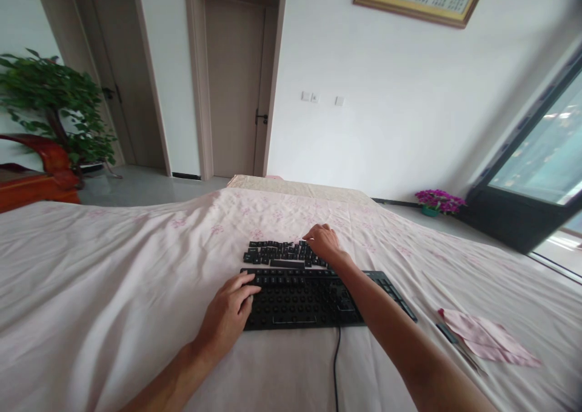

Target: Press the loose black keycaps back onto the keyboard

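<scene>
A black keyboard [291, 308] lies on the cloth in front of me. Its top rows at the left carry keycaps; lower down, many switches are bare. My left hand [227, 309] rests over the keyboard's left end, its fingers stretched out and apart on the upper left keys. Beyond the keyboard, loose black keycaps [268, 251] are laid out in rows, with a long spacebar [287, 264] nearest it. My right hand [324, 242] reaches across to the right part of these rows. Its thumb and fingertips are pinched together; what lies between them is too small to tell.
Right of the keyboard, a pink cloth [493, 337] lies near a small dark object [447, 333] and thin tweezers-like metal [470, 358]. The keyboard's cable [336, 369] runs toward me. A creased pale floral sheet [150, 266] covers the surface.
</scene>
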Demonstrator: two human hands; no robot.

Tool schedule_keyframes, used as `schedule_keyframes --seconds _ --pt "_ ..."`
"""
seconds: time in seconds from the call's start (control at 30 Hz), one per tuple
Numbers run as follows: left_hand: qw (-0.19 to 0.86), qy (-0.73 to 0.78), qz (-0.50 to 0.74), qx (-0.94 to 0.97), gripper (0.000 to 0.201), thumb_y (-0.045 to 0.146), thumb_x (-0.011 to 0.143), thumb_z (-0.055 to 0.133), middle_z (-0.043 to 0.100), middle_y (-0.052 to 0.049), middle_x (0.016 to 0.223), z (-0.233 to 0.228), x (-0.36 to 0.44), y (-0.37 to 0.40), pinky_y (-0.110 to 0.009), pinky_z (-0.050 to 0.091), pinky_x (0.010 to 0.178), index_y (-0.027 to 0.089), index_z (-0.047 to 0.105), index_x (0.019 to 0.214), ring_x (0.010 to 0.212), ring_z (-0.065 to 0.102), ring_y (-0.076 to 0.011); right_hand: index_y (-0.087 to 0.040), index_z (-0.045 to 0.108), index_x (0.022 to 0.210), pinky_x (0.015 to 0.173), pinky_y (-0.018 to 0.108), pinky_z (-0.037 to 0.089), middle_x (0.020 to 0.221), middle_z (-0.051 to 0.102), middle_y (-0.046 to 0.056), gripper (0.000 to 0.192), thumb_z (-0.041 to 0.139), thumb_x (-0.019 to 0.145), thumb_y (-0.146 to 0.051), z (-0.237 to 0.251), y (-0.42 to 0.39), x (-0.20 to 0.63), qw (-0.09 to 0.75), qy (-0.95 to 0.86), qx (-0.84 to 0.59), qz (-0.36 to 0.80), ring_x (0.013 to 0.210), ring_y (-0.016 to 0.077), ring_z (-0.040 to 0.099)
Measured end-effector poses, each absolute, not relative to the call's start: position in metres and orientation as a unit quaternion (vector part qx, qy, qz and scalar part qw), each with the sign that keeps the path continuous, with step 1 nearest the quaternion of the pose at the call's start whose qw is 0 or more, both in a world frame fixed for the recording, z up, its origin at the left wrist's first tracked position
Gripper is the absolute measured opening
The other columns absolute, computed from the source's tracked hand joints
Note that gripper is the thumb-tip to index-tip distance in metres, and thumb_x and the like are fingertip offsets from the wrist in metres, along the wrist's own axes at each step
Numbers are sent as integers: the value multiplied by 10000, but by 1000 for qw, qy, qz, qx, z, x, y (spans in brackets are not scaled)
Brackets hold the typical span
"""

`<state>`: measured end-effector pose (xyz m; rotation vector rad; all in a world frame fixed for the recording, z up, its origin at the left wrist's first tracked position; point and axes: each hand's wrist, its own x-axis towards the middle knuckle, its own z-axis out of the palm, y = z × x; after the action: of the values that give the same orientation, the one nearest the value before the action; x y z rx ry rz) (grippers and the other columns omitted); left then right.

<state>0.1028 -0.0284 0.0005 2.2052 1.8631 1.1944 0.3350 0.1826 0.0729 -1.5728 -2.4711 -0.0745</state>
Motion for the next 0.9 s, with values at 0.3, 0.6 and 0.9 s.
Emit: schedule_keyframes --seconds 0.3,0.6,0.9 --pt "15 601 382 702 341 104 822 476 629 -32 1236 0 102 -28 -411 490 1005 270 716 997 1170 573 -219 -260 774 886 862 330 319 1075 683 79 191 606 798 -248 60 214 315 49 -839 -541 -31 1075 254 457" --pt "25 598 391 699 339 98 819 481 630 -35 1232 -1 102 -28 -428 475 1020 272 718 989 1172 571 -226 -213 773 885 859 341 304 952 720 122 182 639 768 -253 60 223 304 0 -842 -538 -35 1087 278 469" --pt "26 604 370 706 339 101 837 463 614 -44 1252 0 102 -28 -415 461 1033 256 707 1015 1190 554 -215 -179 773 841 882 357 295 929 723 141 184 605 794 -238 63 217 300 6 -846 -532 -35 1084 278 477"
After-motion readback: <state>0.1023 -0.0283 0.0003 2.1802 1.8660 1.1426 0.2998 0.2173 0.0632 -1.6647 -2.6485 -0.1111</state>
